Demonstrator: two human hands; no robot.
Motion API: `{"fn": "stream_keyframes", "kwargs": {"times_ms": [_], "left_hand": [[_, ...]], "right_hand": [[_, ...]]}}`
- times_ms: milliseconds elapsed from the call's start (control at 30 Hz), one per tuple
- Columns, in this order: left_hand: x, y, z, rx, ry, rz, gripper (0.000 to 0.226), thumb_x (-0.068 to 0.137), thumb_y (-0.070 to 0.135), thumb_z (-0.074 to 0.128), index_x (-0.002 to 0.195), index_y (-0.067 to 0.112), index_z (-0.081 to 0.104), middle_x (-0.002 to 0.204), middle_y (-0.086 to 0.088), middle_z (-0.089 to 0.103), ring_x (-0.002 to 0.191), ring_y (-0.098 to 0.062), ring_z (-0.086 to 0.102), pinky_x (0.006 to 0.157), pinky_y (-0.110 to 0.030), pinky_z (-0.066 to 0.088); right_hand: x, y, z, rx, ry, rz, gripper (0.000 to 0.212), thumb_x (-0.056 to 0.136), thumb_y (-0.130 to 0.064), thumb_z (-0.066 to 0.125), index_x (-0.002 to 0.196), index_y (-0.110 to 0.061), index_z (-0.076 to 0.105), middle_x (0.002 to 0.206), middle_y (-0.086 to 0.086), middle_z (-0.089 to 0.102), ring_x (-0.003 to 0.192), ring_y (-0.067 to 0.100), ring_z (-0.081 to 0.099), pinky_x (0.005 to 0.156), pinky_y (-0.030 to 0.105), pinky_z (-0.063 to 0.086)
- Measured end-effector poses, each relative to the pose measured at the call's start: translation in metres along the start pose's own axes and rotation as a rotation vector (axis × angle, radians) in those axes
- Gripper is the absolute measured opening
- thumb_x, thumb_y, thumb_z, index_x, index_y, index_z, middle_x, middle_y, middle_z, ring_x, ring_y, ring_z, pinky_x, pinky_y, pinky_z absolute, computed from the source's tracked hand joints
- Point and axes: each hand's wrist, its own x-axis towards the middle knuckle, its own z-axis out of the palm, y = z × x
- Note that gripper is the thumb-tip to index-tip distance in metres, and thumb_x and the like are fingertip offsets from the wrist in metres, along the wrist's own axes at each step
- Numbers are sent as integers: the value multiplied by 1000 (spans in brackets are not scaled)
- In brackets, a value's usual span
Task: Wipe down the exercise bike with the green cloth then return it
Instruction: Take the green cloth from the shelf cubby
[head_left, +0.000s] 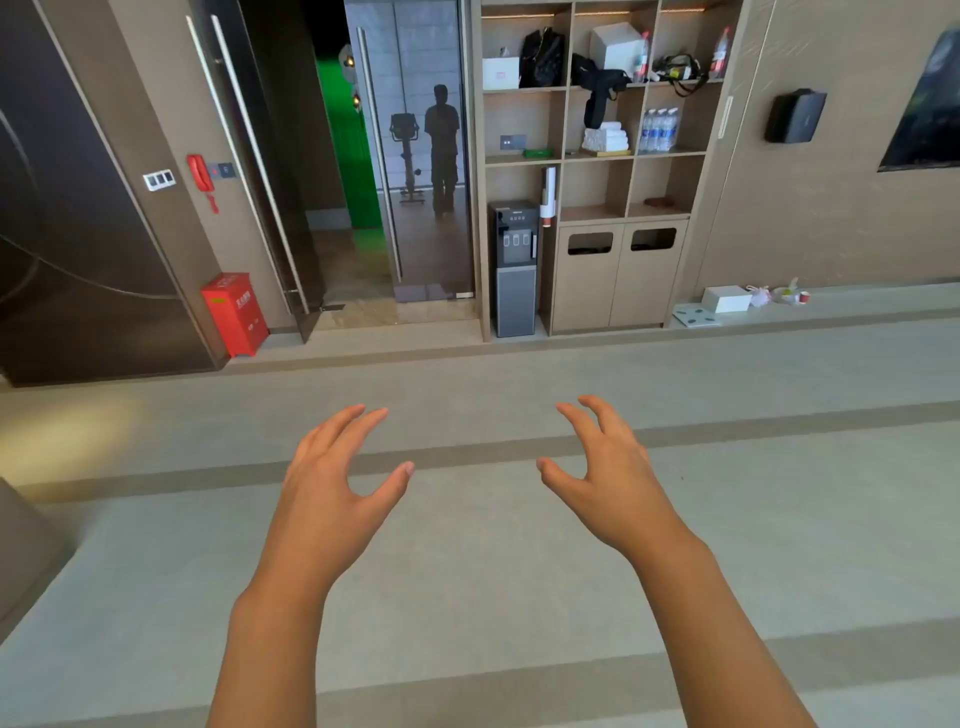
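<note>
— What are your hands doing?
— From the head camera, my left hand (332, 478) and right hand (605, 467) both reach out over the grey floor (156, 545), fingers spread and loosely bent, holding nothing.
— Where's the exercise bike?
— I see it only as a reflection (408, 156) in the glass door (415, 249) ahead, beside a person's reflection.
— And the green cloth?
— Something small and green (537, 153) lies on the wooden shelf unit (563, 156); I cannot tell if that is it.

It looked like a gym lobby: an exercise bike (408, 158) showed in the glass door (415, 156), and wooden shelves (597, 156) held folded towels (605, 137) and bottled water (658, 130) beside a water dispenser (514, 267).
</note>
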Motion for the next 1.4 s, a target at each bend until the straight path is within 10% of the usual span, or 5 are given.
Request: {"fn": "stream_keyframes", "kwargs": {"times_ms": [833, 1400], "left_hand": [[325, -169, 50, -62, -109, 30, 58, 93, 49, 69, 148, 42, 51, 156, 20, 44, 148, -8, 35, 121, -40, 36], [497, -164, 151, -43, -67, 63, 54, 92, 41, 74, 143, 38, 58, 144, 26, 46, 142, -6, 40, 113, -24, 29]], "right_hand": [[327, -64, 115, -38, -9, 46, 69, 101, -52, 60, 161, -35, 33, 170, -12, 18, 154, 20, 28, 123, 44, 33], [529, 9, 113, 1, 38, -9, 70, 99, -53, 61, 161, -35, 34, 170, -10, 21, 153, 21, 32, 122, 46, 38]]}}
